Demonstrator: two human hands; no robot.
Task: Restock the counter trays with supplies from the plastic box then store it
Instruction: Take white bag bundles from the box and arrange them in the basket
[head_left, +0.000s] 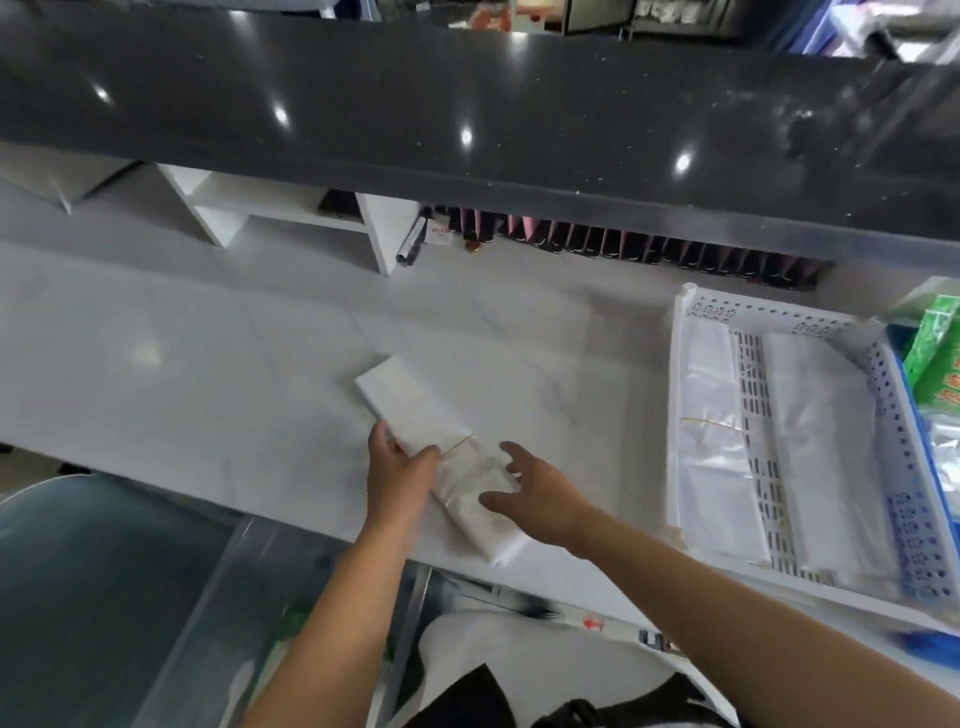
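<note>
Head view: left hand grips white bundle on pale counter; right hand spread, empty.

**One head cam, steep look-down over the counter**

Single view only, so no overlap w/ any other cam. It sits above the near edge of the white counter, facing fwd and sharply down; wide-angle lens bends the straight edges. The counter fills the mid frame, close up. Beyond the counter, the dark raised ledge spans the top. At the counter's right end the white perforated tray is cut by the frame edge. Nearer than the counter, both forearms enter from the bottom, hands roughly centre, close to the lens.
</note>
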